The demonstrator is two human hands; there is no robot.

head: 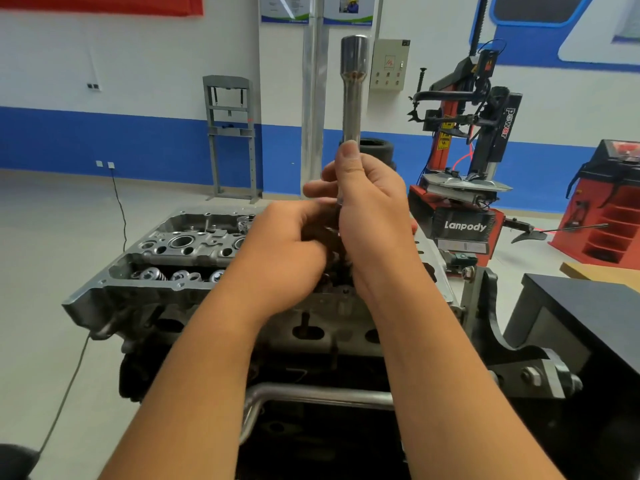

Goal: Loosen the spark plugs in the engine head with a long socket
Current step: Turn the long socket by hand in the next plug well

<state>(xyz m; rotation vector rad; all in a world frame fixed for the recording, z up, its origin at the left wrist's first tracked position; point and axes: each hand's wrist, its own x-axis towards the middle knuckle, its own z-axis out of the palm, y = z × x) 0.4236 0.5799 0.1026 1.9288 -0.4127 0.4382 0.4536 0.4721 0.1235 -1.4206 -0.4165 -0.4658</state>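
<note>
A long chrome socket (353, 95) stands upright above the engine head (180, 251), its wide end at the top. My right hand (367, 216) is wrapped around its lower shaft, thumb pressed up along it. Just left of it, my left hand (287, 251) is curled with fingers closed at the socket's bottom end; what those fingers hold is hidden. The grey aluminium engine head sits on a stand below both hands, with valve springs (180, 274) and round bores showing on its left half. No spark plugs are visible.
A red and black tyre changer (467, 188) stands behind on the right. A black cabinet (581, 323) is close on the right, and the engine stand bracket (491, 327) lies between it and the head. A grey press frame (230, 136) stands by the far wall. A cable (69, 379) runs across the floor at left.
</note>
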